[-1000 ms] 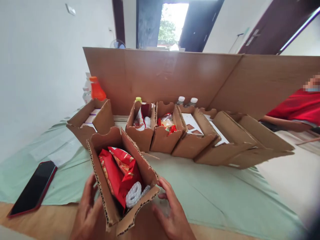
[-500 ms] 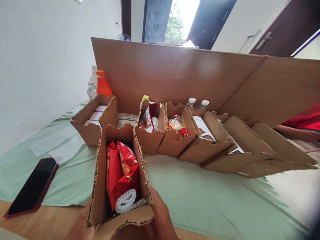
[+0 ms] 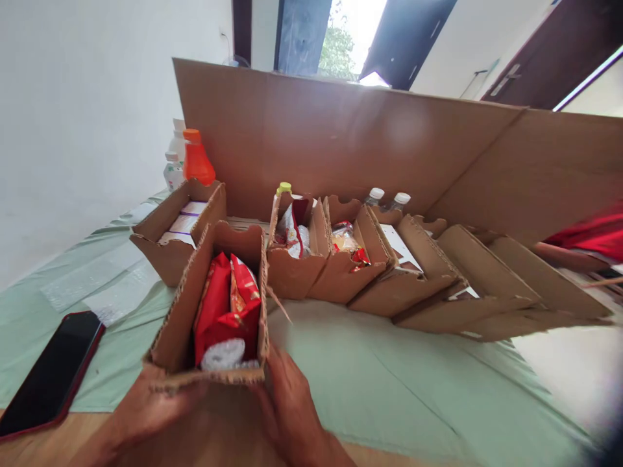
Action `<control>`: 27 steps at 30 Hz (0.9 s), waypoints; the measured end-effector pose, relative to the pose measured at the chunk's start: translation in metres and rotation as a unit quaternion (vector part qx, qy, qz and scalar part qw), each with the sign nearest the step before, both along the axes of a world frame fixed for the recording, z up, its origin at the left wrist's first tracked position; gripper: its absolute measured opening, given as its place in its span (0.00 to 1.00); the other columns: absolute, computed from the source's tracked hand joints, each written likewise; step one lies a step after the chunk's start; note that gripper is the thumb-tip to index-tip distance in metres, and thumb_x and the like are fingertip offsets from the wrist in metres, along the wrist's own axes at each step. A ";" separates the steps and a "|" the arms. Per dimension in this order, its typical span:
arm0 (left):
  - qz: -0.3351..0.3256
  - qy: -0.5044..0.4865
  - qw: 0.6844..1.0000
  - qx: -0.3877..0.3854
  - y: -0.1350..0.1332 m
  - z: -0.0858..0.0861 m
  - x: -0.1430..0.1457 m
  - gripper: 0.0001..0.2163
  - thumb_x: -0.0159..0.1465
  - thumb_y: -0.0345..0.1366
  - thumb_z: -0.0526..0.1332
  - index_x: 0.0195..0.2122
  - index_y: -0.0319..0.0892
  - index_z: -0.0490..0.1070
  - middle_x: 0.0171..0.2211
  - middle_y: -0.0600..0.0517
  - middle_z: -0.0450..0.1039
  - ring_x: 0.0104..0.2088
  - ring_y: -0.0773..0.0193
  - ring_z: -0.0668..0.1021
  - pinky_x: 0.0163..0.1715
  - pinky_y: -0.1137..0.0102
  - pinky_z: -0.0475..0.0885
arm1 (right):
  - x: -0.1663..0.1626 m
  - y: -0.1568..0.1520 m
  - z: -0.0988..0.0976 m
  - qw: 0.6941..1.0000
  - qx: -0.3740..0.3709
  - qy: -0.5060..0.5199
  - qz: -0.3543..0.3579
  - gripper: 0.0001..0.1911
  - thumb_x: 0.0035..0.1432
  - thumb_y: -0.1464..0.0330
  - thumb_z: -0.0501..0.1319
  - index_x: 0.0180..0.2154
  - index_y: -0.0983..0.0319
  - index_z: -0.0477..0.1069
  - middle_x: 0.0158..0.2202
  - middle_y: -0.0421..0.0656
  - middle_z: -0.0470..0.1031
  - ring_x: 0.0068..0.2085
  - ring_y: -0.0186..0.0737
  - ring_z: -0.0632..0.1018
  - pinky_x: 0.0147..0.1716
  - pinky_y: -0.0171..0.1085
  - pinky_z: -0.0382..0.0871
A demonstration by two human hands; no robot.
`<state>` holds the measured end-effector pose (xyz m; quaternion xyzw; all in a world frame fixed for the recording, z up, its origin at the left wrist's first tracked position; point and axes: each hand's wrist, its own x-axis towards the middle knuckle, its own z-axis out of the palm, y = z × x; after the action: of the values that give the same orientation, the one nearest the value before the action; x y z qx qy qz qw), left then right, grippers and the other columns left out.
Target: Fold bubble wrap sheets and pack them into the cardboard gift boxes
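Observation:
Between my two hands is an open-topped cardboard box [image 3: 168, 324] with wavy-cut edges. Red foil packets [image 3: 214, 311] stand inside it, with a roll of bubble wrap [image 3: 224, 355] at the near end. My left hand [image 3: 150, 405] grips the box's near left corner, its fingers partly hidden under the edge. My right hand [image 3: 292, 395] presses against the right side near the front corner. A thin torn strip of cardboard [image 3: 280, 303] sticks out from the box's right wall. The far end of the box is close to another cardboard box [image 3: 160, 263] holding white packages [image 3: 187, 217].
Several cardboard boxes [image 3: 296, 275] stand in a row on the green cloth [image 3: 370, 363], backed by a tall cardboard panel [image 3: 316, 136]. An orange bottle [image 3: 197, 159] is at the back left. A phone [image 3: 53, 366] and bubble wrap [image 3: 121, 292] lie left. A person's red sleeve [image 3: 588, 230] shows at right.
The box with the red packets has moved left and away from me, its near end swinging left. Both hands have moved with it and show more fully.

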<state>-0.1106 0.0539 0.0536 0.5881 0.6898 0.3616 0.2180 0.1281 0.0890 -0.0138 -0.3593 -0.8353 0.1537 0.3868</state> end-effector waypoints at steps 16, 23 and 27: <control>-0.026 -0.015 0.999 0.021 0.082 -0.023 0.031 0.14 0.59 0.49 0.59 0.36 0.45 0.75 0.34 0.48 0.82 0.33 0.57 0.82 0.25 0.70 0.71 | 0.014 0.034 -0.022 0.994 -0.082 -0.011 -0.071 0.15 0.63 0.75 0.56 0.46 0.59 0.78 0.56 0.50 0.78 0.53 0.48 0.79 0.53 0.50 0.75; -0.036 -0.009 0.999 0.018 0.131 -0.030 0.040 0.18 0.59 0.45 0.57 0.45 0.40 0.75 0.41 0.43 0.83 0.39 0.54 0.83 0.33 0.65 0.77 | 0.011 0.036 -0.016 0.993 -0.100 -0.031 -0.051 0.14 0.62 0.76 0.57 0.46 0.60 0.78 0.57 0.51 0.77 0.54 0.48 0.78 0.53 0.50 0.73; -0.058 0.010 0.998 0.037 0.110 -0.017 0.034 0.16 0.61 0.42 0.58 0.46 0.41 0.76 0.42 0.44 0.81 0.41 0.54 0.82 0.36 0.64 0.79 | 0.014 0.038 -0.020 0.994 -0.095 -0.028 -0.049 0.14 0.64 0.74 0.56 0.46 0.59 0.78 0.56 0.51 0.77 0.53 0.48 0.79 0.51 0.49 0.74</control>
<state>-0.0768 0.1640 0.0361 0.6383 0.6428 0.3679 0.2096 0.1418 0.1267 -0.0337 -0.4388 -0.8090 0.2032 0.3343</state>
